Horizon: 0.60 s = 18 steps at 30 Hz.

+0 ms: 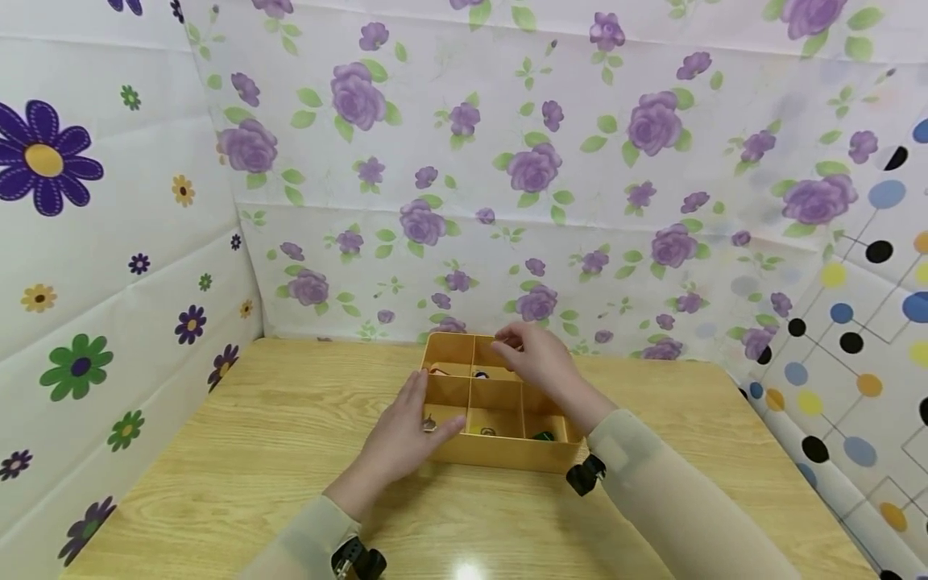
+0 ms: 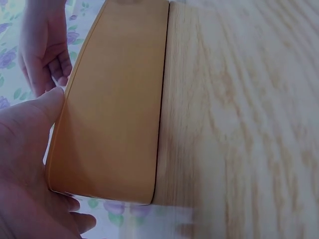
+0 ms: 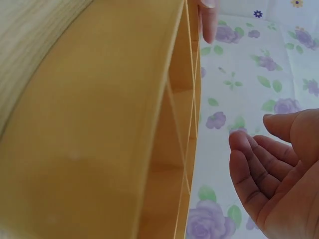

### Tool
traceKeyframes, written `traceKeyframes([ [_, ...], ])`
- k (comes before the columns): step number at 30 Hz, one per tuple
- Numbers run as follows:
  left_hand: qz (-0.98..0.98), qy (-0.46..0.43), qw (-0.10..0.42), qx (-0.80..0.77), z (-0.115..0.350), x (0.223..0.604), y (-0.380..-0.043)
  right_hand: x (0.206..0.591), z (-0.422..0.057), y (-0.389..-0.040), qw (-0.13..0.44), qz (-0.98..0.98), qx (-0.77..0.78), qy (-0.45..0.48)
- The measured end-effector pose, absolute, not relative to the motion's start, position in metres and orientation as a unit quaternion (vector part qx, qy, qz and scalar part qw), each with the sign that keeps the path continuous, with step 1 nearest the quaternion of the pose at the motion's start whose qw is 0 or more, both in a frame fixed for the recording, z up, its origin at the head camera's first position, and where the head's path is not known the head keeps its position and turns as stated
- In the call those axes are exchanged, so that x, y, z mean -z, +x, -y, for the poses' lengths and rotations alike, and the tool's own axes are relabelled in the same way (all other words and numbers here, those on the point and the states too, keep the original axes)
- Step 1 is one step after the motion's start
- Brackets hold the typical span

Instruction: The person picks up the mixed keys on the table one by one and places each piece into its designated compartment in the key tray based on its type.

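Note:
A yellow-orange divided box (image 1: 500,453) stands on the table, its compartments in two rows. My left hand (image 1: 404,435) rests against its left side, fingers straight along the wall and thumb (image 2: 52,102) at the front rim. Over the back row hovers my right hand (image 1: 538,354), fingers loosely bent; the right wrist view shows its palm bare. A small silvery item (image 1: 429,424) lies in the front left compartment, a ring-like item (image 1: 487,432) in the front middle one, and a dark green item (image 1: 544,436) at front right. A dark blue item (image 1: 482,374) sits in the back row.
The wood-grained table (image 1: 290,459) runs out to both sides of the box. Behind it hangs a white cloth with purple roses (image 1: 532,167). Patterned cloths also close off the left and right sides. Each wrist wears a black camera (image 1: 586,475).

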State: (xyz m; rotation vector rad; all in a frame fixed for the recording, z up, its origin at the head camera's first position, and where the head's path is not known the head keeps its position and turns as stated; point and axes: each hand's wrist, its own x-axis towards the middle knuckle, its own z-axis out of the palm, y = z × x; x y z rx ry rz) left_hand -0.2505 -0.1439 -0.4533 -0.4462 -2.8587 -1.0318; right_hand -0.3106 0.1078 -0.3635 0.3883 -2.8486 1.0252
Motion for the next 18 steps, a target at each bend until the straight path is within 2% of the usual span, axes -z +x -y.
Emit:
traceKeyframes([
  [8, 0.934, -0.144, 0.031, 0.325, 0.142, 0.446, -0.246, 0.370, -0.132, -0.288, 0.091, 0.946, -0.284, 0.130],
  [18, 0.938, -0.135, 0.027, 0.319, 0.141, 0.446, -0.239, 0.385, -0.154, -0.267, 0.117, 0.949, -0.253, 0.148],
])
